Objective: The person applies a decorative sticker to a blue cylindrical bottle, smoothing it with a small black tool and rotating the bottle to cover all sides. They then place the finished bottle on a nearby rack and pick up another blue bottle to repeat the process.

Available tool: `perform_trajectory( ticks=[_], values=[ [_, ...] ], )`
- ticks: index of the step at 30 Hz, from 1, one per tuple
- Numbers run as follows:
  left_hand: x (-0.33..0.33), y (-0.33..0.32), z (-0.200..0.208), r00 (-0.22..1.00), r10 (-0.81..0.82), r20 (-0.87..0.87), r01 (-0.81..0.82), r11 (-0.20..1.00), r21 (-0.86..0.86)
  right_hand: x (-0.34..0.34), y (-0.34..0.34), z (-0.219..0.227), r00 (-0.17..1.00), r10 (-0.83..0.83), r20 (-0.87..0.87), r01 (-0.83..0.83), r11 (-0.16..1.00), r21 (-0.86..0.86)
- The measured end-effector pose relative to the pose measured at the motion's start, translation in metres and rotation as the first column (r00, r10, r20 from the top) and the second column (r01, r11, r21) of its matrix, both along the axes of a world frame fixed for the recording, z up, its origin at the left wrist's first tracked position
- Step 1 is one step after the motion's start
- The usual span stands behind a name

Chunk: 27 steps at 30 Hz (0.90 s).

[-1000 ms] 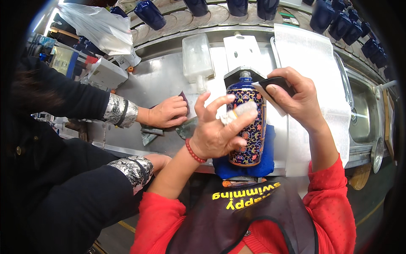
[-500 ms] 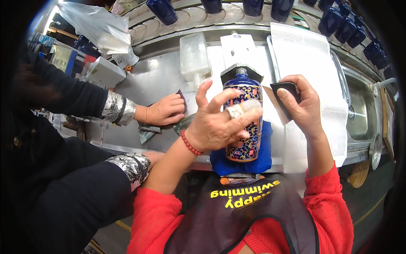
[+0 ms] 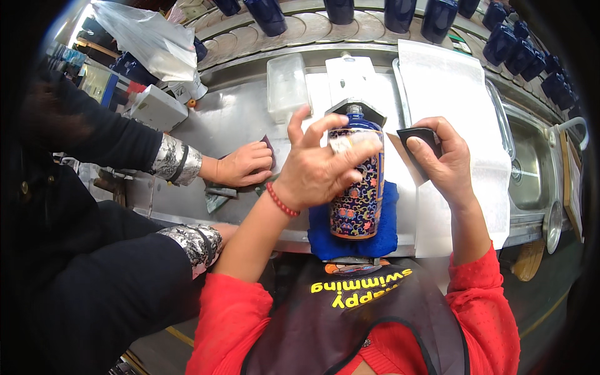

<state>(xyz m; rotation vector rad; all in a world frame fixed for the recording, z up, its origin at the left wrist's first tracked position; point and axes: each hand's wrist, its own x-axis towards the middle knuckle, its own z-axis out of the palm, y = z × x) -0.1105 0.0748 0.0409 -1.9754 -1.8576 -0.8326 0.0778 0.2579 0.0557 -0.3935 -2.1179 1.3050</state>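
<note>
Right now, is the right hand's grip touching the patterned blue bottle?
Apart. The head view shows bright work surface between the bottle and the right hand's grip, which holds a flat black tool.

Beyond the steel sink (image 3: pixel 530 190) stand several dark blue bottles (image 3: pixel 520 57). Well left of this sink are a translucent plastic bag (image 3: pixel 147 39) and a white box (image 3: pixel 160 108).

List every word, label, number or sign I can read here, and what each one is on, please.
Dark apron: yellow lettering in two lines, upside down from this view; legible, but I'm not copying the wording.
Green-and-white piece at the upper right: too small to read.
Patterned blue bottle: colourful floral decoration, no readable lettering on the visible part; the left hand hides some.
</note>
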Motion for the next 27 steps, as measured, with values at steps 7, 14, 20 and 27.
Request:
perform_trajectory(
  ticks=[7,14,20,27],
  values=[
    [0.003,-0.010,-0.012,0.986,0.048,0.157,-0.055,0.998,0.039,-0.014,-0.005,0.013,0.974,0.223,0.045,-0.225,0.973,0.046],
    [0.058,-0.068,-0.039,0.929,0.221,0.297,-0.259,0.961,0.094,-0.047,-0.018,0.028,0.973,0.215,-0.081,-0.090,0.679,0.728],
    [0.083,-0.092,-0.068,0.889,0.235,0.394,-0.285,0.956,0.073,-0.046,-0.034,0.038,0.728,0.624,0.285,-0.686,0.671,0.281],
    [0.088,-0.088,-0.076,0.876,0.342,0.340,-0.333,0.939,-0.088,-0.018,-0.078,0.027,0.811,0.538,0.231,-0.500,0.429,0.752]
  ],
)
